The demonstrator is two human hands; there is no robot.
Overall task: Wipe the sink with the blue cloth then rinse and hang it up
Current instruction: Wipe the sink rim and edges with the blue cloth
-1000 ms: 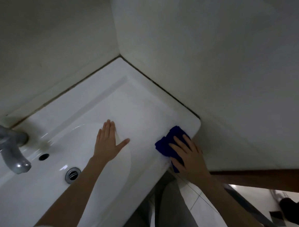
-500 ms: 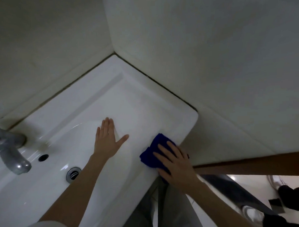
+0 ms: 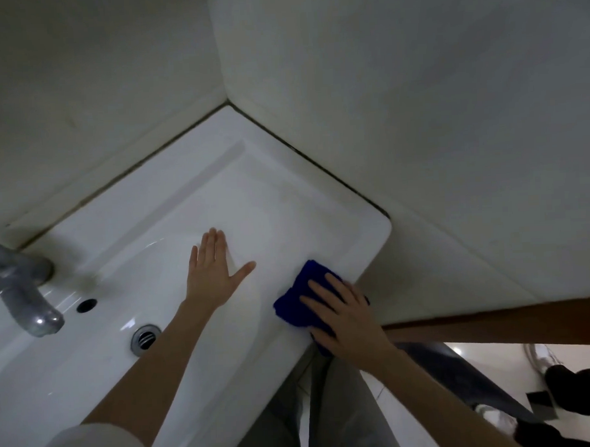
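Three steps in this job, and we reckon we're only in the first one. Nearest to us, our right hand (image 3: 348,319) lies on the blue cloth (image 3: 298,290) with the fingers spread and pretty much straight, so that grip is open and pressing down, not clutching. The cloth is bunched under the palm on the front rim of the sink (image 3: 362,240), near its right corner, and a bit of it looks to hang over the front edge.

A little further in, our left hand (image 3: 211,274) lies flat on the white surface beside the bowl, fingers together and thumb out. That grip is open too and holds nothing; we guess it's just bracing us.

Past that are the drain (image 3: 145,338) and the tap (image 3: 26,296), and we can't see any water coming out of the tap. So rinsing isn't started, we'd say, and hanging up is left as well; no hook or rail is in view. How much of the sink is already wiped we honestly can't tell. The far corner by the wall (image 3: 417,116) looks like it may need a pass.
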